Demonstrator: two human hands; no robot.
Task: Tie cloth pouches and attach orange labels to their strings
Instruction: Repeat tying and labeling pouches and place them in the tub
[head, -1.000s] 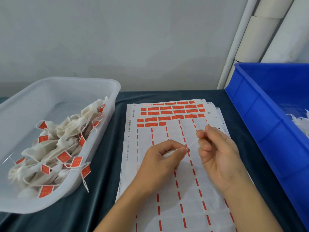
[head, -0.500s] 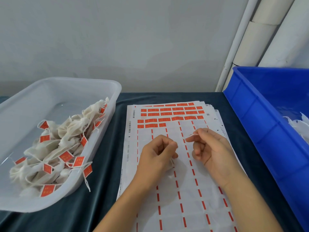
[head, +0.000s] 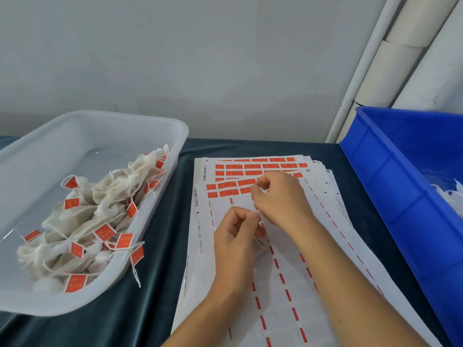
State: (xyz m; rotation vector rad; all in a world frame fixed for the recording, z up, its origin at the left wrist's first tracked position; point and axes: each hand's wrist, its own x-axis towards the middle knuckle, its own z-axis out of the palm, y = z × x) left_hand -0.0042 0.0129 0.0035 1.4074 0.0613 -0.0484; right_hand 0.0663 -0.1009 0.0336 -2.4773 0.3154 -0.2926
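Note:
My left hand (head: pixel 236 237) is curled over the label sheets and grips a small white cloth pouch (head: pixel 260 246), of which only an edge shows under the fingers. My right hand (head: pixel 281 199) lies just behind it, reaching over the stack of white label sheets (head: pixel 288 309). Its thumb and forefinger pinch at the end of the lowest row of orange labels (head: pixel 235 185). The pouch's string is hidden between the two hands.
A clear plastic tub (head: pixel 183 128) at the left holds several tied pouches with orange labels (head: pixel 82 221). A blue crate (head: pixel 400 196) at the right holds white pouches (head: pixel 451 196). White pipes (head: pixel 400 58) stand in the back right corner. Dark cloth (head: pixel 155 309) covers the table.
The string stretched between my hands is no longer visible. My right hand has moved away from me to the orange label rows, while my left hand stays with the pouch.

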